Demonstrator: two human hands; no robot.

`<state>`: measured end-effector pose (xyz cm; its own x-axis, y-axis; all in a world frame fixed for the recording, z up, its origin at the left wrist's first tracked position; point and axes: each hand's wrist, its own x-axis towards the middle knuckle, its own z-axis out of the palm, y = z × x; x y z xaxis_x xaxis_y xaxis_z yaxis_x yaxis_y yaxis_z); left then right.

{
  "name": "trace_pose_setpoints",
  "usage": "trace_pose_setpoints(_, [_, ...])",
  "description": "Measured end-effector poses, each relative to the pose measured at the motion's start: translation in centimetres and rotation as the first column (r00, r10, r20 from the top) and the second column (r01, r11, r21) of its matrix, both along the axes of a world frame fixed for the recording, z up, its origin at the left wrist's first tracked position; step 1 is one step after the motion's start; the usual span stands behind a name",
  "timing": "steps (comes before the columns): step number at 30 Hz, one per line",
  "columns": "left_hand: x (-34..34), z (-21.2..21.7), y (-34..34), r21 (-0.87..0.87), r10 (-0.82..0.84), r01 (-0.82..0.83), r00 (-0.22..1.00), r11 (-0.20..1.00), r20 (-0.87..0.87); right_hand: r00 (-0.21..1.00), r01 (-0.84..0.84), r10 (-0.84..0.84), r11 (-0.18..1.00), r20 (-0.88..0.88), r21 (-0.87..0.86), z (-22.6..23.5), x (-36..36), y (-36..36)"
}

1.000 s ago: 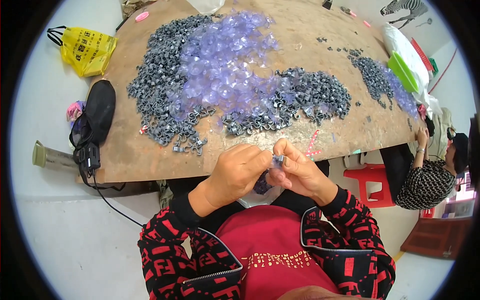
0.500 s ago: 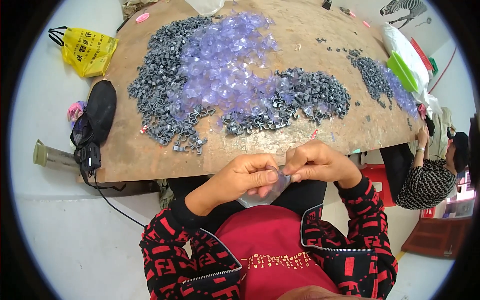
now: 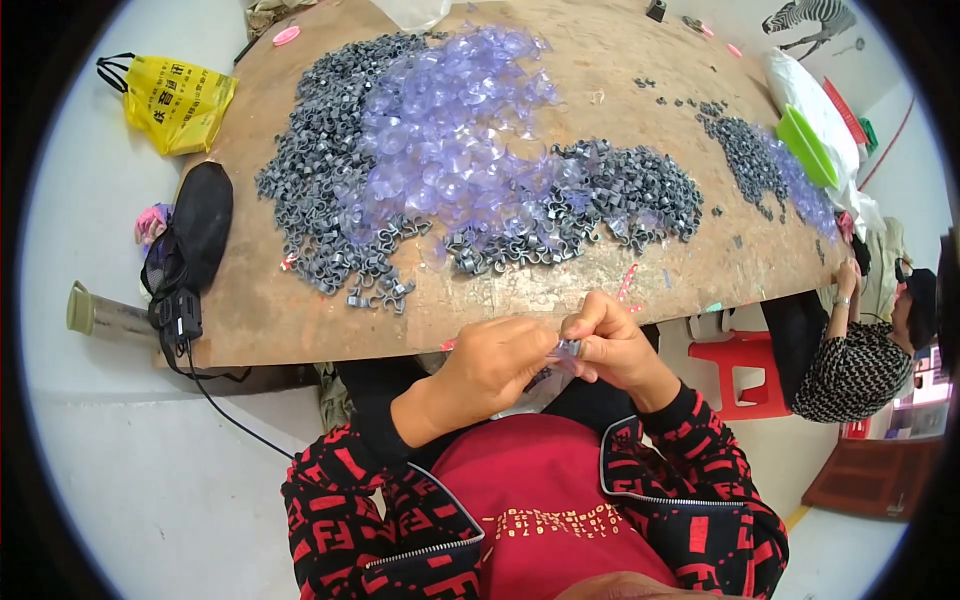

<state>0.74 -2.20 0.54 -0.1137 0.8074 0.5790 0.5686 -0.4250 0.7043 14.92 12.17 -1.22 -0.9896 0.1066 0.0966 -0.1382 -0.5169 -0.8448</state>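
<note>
Fingertips of my left hand (image 3: 492, 362) and right hand (image 3: 612, 345) pinch one small grey plastic clip (image 3: 568, 349); glossy violet suction cups (image 3: 450, 150) heap at twelve o'clock.

Yellow bag (image 3: 168, 102) and black pouch (image 3: 196, 228) at the table's left, red stool (image 3: 744, 372) lower right.

both hands (image 3: 555, 355) together, fingertips pinched, forearms bent

It was a small assembly workshop: a worn wooden worktable (image 3: 300, 320) heaped with grey plastic clips (image 3: 320, 200) (another worker (image 3: 860, 360) sat nearby)
</note>
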Motion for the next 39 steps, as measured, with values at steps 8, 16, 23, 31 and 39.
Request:
trace_pose_setpoints(8, [-0.4, 1.2, -0.3, -0.27, -0.035, 0.219, 0.833, 0.938, 0.553, 0.996, 0.085, -0.082, 0.95, -0.023, 0.3, 2.9, -0.5, 0.5])
trace_pose_setpoints(16, [-1.1, 0.9, 0.0, -0.287, -0.073, 0.355, 0.731, 0.89, 0.678, 0.992, -0.08, 0.025, 0.879, 0.122, 0.47, 4.4, -1.0, 2.0])
trace_pose_setpoints(23, [-1.9, 2.2, 0.1, -0.32, -0.038, 0.198, 0.896, 0.926, 0.443, 0.973, -0.088, -0.044, 0.838, 0.227, 0.538, 5.9, -1.1, 1.8])
trace_pose_setpoints(31, [-1.6, 1.6, 0.2, -0.44, -0.191, 0.468, 0.82, 0.767, 0.54, 0.94, -0.339, 0.236, 0.607, 0.245, 0.718, 6.5, -1.3, 3.4])
trace_pose_setpoints(39, [1.3, -0.7, 0.3, -0.292, 0.111, 0.156, 0.68, 0.944, 0.725, 0.99, 0.052, -0.122, 0.772, 0.067, 0.633, 2.7, -0.6, 1.6])
